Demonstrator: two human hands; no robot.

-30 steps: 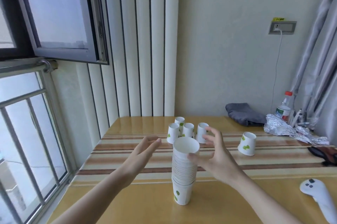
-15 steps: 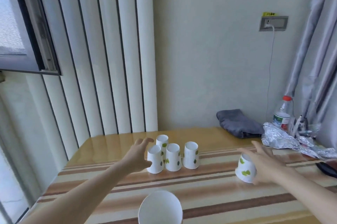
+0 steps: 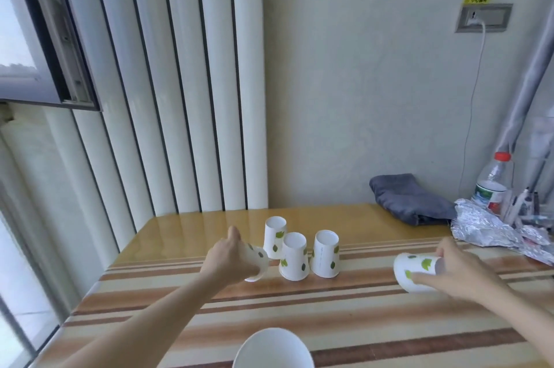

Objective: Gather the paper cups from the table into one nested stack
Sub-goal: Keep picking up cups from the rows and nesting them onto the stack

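At the near edge of the tabletop [image 3: 344,334] I see the open top of the cup stack [image 3: 273,348]. This is where every cup has to end up.

Farther in, toward the right side, my right hand [image 3: 463,274] has its fingers wrapped around a paper cup [image 3: 416,273] that is tipped on its side. Toward the left side, my left hand [image 3: 229,259] holds a tilted cup [image 3: 257,261] too, fingers closed around it.

I think I am at the picking-up step, one cup in each hand.

Just past my left hand, three cups still stand upside down: the middle cup [image 3: 293,256], the right cup [image 3: 325,253], and the back cup [image 3: 275,235] behind them, nearer the far edge.

Next I need to turn each held cup mouth up, bring it back to the near edge, and drop it straight into the stack. If a cup goes in crooked, the stack could tip.
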